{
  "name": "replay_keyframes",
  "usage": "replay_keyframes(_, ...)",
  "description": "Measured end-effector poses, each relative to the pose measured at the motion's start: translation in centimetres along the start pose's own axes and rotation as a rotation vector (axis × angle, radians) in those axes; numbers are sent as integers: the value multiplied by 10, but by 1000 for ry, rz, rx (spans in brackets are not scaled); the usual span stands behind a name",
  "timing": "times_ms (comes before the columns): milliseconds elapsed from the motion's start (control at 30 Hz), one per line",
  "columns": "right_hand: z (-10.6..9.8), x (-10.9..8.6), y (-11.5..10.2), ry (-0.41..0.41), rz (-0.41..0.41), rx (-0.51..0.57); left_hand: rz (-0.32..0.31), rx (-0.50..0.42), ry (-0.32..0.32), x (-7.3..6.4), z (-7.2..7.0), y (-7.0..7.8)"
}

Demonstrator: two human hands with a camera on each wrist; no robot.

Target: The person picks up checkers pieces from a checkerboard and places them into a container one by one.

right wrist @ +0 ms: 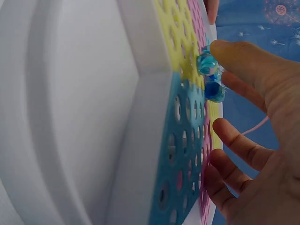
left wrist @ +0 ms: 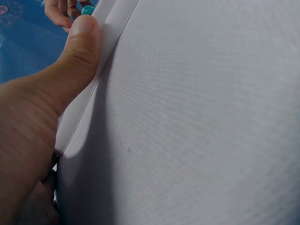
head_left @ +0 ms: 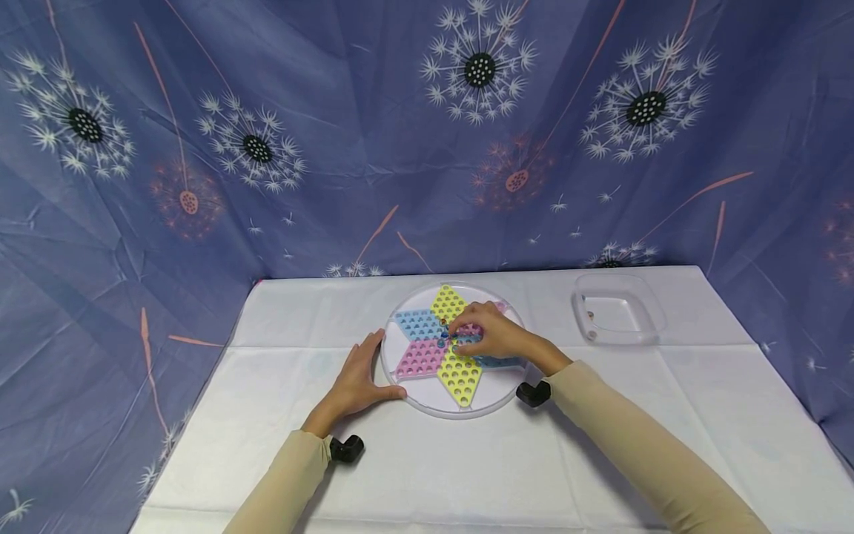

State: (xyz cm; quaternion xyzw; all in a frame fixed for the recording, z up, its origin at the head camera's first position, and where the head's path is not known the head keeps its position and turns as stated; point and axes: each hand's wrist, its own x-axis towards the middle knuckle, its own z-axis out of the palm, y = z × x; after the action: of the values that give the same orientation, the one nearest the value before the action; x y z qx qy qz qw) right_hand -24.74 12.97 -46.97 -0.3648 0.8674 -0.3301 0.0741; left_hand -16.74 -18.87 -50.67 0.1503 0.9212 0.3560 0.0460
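Observation:
A round board point(head_left: 427, 404) with a yellow, pink and blue six-pointed star of holes lies on the table. Several blue and teal glass marbles point(head_left: 442, 343) sit around the star's middle, with an orange one point(head_left: 443, 322) just above. My right hand point(head_left: 490, 331) reaches over the board and pinches at a marble there; the fingertips partly hide it. In the right wrist view the thumb is beside a teal marble point(right wrist: 206, 64), and the other fingers are bent loosely. At the board's left rim rests my left hand point(head_left: 358, 382), fingers extended and thumb against the edge.
A clear plastic container point(head_left: 617, 337) with a few marbles at its left side stands at the right rear of the table. White cloth point(head_left: 467, 475) covers the table. A blue dandelion-print curtain point(head_left: 373, 148) hangs behind and along the sides.

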Motion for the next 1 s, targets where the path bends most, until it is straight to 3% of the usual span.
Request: replay_keyframes(1000,7,-1,0,6,24,-65,-1,2,-2,0,1,-1)
